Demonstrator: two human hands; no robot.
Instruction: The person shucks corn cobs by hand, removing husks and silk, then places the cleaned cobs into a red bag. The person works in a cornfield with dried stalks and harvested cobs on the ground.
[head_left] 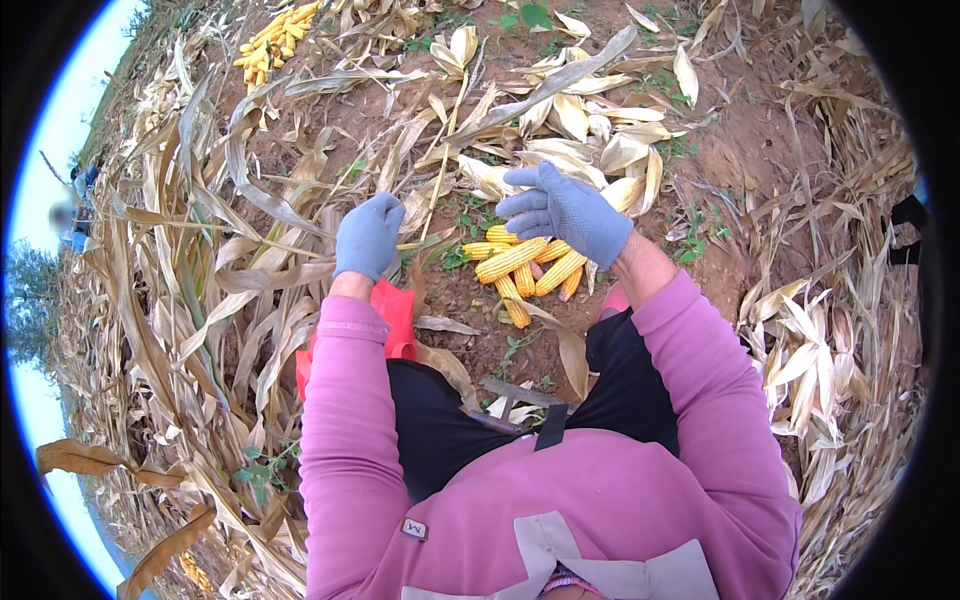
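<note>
Just below splayed right grip: corn cobs; left grip clenched, left of them.

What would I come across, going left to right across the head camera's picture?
A distant person, the far heap of yellow cobs, the gloved left hand, the gloved right hand, pale husks. The near cobs overlap the right hand's span, so they're left out.

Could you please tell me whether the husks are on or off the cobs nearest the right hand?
Off, as far as visible: those cobs show bare yellow kernels.
</note>
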